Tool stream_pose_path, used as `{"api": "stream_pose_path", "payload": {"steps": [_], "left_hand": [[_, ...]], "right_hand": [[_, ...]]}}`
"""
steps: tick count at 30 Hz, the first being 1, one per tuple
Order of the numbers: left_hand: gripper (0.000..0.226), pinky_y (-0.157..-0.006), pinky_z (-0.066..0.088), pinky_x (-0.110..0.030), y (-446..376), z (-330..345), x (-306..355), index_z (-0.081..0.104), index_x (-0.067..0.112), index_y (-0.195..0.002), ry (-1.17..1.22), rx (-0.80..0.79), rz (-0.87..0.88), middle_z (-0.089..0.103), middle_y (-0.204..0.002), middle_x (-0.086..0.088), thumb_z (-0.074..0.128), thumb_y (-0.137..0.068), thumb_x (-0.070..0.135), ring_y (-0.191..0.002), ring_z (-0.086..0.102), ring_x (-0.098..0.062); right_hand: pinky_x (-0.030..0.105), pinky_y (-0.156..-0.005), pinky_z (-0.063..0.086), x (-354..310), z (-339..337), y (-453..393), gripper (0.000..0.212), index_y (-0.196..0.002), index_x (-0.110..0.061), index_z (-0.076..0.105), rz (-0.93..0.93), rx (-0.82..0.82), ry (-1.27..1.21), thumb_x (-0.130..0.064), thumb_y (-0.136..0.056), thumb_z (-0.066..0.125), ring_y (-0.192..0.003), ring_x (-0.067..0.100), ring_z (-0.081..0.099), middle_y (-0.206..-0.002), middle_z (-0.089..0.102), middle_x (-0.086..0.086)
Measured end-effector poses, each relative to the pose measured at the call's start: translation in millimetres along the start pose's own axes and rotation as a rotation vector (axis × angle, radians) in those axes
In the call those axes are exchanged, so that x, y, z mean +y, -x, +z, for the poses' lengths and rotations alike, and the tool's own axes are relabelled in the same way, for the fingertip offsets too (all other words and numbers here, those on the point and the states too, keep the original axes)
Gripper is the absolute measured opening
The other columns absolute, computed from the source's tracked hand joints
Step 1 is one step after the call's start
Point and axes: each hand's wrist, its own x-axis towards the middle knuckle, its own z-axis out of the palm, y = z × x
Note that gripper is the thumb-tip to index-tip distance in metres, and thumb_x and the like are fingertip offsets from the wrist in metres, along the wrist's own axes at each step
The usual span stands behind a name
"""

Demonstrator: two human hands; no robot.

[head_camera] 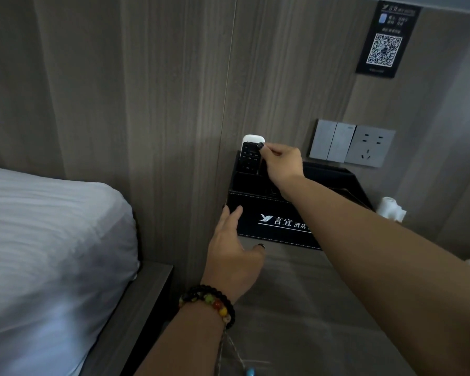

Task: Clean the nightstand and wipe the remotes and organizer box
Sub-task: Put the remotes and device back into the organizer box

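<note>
Nearest the camera, the left hand (232,249) is laid flat-fingered against the organizer box (272,221), probably bracing it, while beyond it the black remote (251,157), upright in its slot before the white remote (253,138), is pinched by the right hand (281,161).

Pretty dim feed on my end, soft indoor light with no harsh glare. The white bedding (46,240) at 9 o'clock is the brightest patch. Wide-angle warp bends the wall panels (147,90) toward the edges. The QR sign (384,40) at 1 o'clock looks soft, its small text unreadable.
</note>
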Motion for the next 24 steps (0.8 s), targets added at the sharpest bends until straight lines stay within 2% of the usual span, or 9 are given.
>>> {"api": "stream_pose_path", "payload": {"steps": [3,5,8,10,13,16,19,21,24], "left_hand": [[0.078,-0.111,0.026,-0.02,0.8,-0.1,1.8,0.024,0.029,-0.149,-0.02,0.0,-0.003,0.01,-0.158,0.012,0.066,-0.086,0.01,-0.143,0.02,-0.006],[0.079,-0.108,0.025,-0.018,1.8,-0.1,2.6,0.024,0.028,-0.149,-0.036,-0.004,0.001,0.01,-0.158,0.012,0.066,-0.085,0.01,-0.143,0.02,-0.007],[0.08,-0.117,0.021,-0.027,3.1,-1.0,3.4,0.023,0.028,-0.15,-0.038,-0.011,-0.013,0.009,-0.159,0.011,0.067,-0.085,0.011,-0.144,0.018,-0.008],[0.08,-0.118,0.021,-0.03,3.6,-1.6,4.6,0.022,0.029,-0.15,-0.029,-0.022,-0.031,0.009,-0.159,0.011,0.067,-0.085,0.011,-0.145,0.017,-0.008],[0.082,-0.118,0.022,-0.031,3.6,-3.3,7.6,0.021,0.03,-0.15,-0.035,-0.025,-0.061,0.01,-0.16,0.009,0.066,-0.086,0.01,-0.145,0.016,-0.01],[0.079,-0.116,0.028,-0.037,5.4,-5.3,15.4,0.023,0.03,-0.15,-0.063,-0.007,-0.063,0.018,-0.158,0.006,0.065,-0.086,0.01,-0.144,0.021,-0.012],[0.07,-0.098,0.045,-0.026,9.5,-3.9,24.9,0.031,0.026,-0.147,-0.115,0.006,0.0,0.028,-0.153,0.006,0.063,-0.087,0.009,-0.134,0.038,-0.01],[0.064,-0.074,0.043,-0.011,13.5,-2.1,31.2,0.035,0.025,-0.144,-0.139,-0.004,0.031,0.036,-0.147,0.007,0.061,-0.088,0.009,-0.119,0.051,-0.008],[0.061,-0.061,0.041,-0.01,24.4,3.4,40.1,0.037,0.029,-0.142,-0.131,-0.02,0.034,0.054,-0.13,0.013,0.059,-0.089,0.011,-0.091,0.064,-0.003]], "right_hand": [[0.034,-0.09,0.055,-2.3,-1.7,1.6,0.019,-0.108,-0.011,0.075,0.096,-0.045,-0.109,-0.017,-0.095,0.062,-0.086,0.018,0.068,-0.097,0.074,0.006],[0.036,-0.094,0.055,-2.7,-2.9,2.2,0.021,-0.112,-0.011,0.074,0.109,-0.035,-0.138,-0.016,-0.093,0.064,-0.081,0.015,0.066,-0.103,0.075,0.009],[0.033,-0.092,0.055,-5.6,-7.5,8.8,0.032,-0.123,-0.016,0.067,0.082,-0.002,-0.12,-0.017,-0.091,0.067,-0.075,0.01,0.06,-0.101,0.072,0.006],[0.028,-0.083,0.058,-12.1,-19.5,14.3,0.039,-0.13,-0.018,0.062,0.054,0.024,-0.108,-0.019,-0.092,0.067,-0.076,0.011,0.062,-0.094,0.067,0.0],[0.016,-0.061,0.051,-26.7,-57.2,22.1,0.033,-0.128,-0.017,0.062,-0.014,0.08,-0.091,-0.014,-0.096,0.059,-0.065,0.007,0.06,-0.093,0.065,-0.002],[0.016,-0.057,0.048,-31.4,-118.6,36.5,0.023,-0.114,-0.016,0.067,-0.081,0.188,-0.047,-0.008,-0.096,0.055,-0.062,0.009,0.058,-0.088,0.066,0.001],[0.022,-0.065,0.054,-12.1,-185.4,52.7,0.021,-0.11,-0.015,0.069,-0.034,0.241,0.216,-0.008,-0.093,0.057,-0.074,0.017,0.066,-0.096,0.069,0.006],[0.029,-0.082,0.053,8.4,-220.0,62.6,0.027,-0.116,-0.012,0.069,0.128,0.196,0.47,-0.011,-0.09,0.061,-0.096,0.026,0.068,-0.11,0.071,0.01],[0.031,-0.088,0.047,34.8,-240.3,78.7,0.037,-0.125,-0.007,0.063,0.326,0.096,0.687,-0.017,-0.089,0.064,-0.112,0.03,0.061,-0.122,0.065,0.013]]}}
